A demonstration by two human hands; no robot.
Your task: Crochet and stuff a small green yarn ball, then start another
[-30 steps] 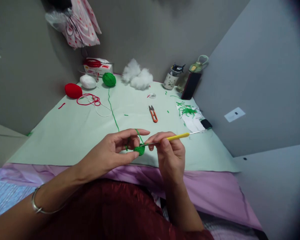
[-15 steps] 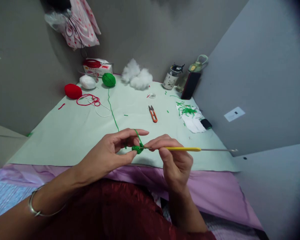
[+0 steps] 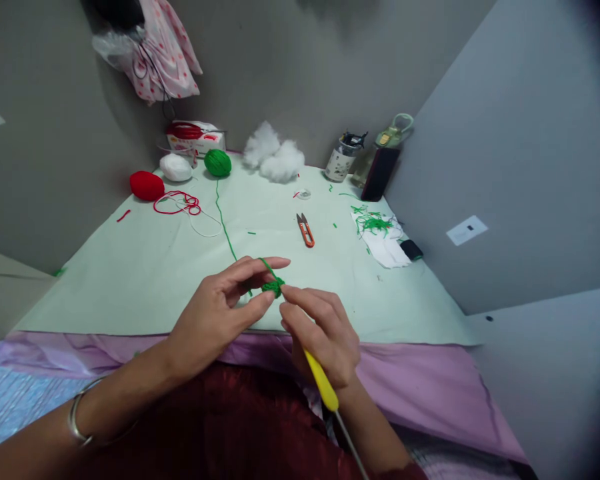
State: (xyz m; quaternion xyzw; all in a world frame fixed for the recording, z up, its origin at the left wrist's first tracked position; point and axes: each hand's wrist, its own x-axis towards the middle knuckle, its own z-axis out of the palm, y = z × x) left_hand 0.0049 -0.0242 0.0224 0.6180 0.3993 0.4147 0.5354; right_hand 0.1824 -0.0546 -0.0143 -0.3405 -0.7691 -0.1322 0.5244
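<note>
A small green crochet piece (image 3: 272,288) is pinched between the thumb and fingers of my left hand (image 3: 225,303). Green yarn (image 3: 224,220) runs from a green ball (image 3: 217,163) to this hand, and a strand passes over its raised index finger. My right hand (image 3: 325,330) is closed on a crochet hook (image 3: 321,380) with a yellow grip. Its fingertips touch the right edge of the green piece, and they hide the hook's working tip. The hook's grip slants down and toward me, its metal far end leaving the bottom of the view.
Orange thread snips (image 3: 306,231) lie beyond my hands. Red yarn (image 3: 147,185), white yarn (image 3: 176,167) and white stuffing (image 3: 275,153) sit at the back. Green scraps (image 3: 376,222) on white paper, a phone (image 3: 380,175) and a bottle (image 3: 393,137) stand on the right.
My right hand has turned, swinging the hook's yellow grip from pointing right to pointing down toward me. My left hand still holds the green piece, nearly in place.
</note>
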